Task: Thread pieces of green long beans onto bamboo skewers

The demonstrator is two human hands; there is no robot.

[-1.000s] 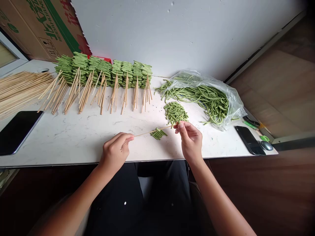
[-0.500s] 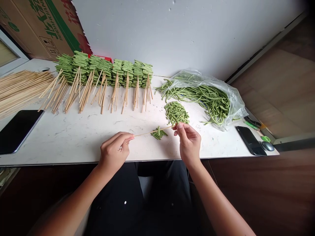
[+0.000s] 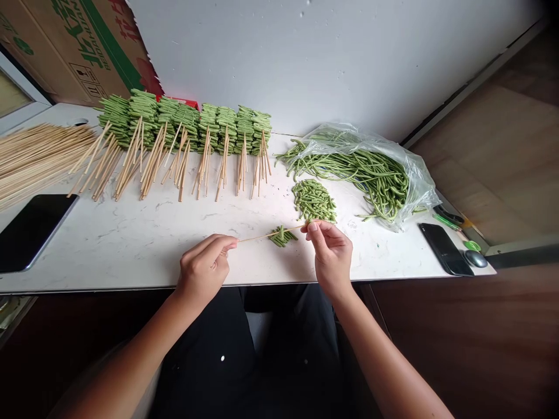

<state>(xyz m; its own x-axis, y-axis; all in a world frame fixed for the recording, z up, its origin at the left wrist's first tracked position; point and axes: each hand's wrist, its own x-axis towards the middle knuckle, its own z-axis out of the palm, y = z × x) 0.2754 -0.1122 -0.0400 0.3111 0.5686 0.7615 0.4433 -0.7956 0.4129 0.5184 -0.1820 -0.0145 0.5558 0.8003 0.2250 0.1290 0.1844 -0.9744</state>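
fingers [image 3: 315, 228] pinched closed, on bamboo skewer [image 3: 262, 235]

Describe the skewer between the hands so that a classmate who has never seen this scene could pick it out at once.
On the white table, the left hand and right hand, near the front edge, hold one thin skewer across a small bean cluster. Every other skewer lies further back on the table.

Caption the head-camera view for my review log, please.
Left hand and right hand hold a wooden skewer above cut green beans, with skewered beans lined up on a white counter.
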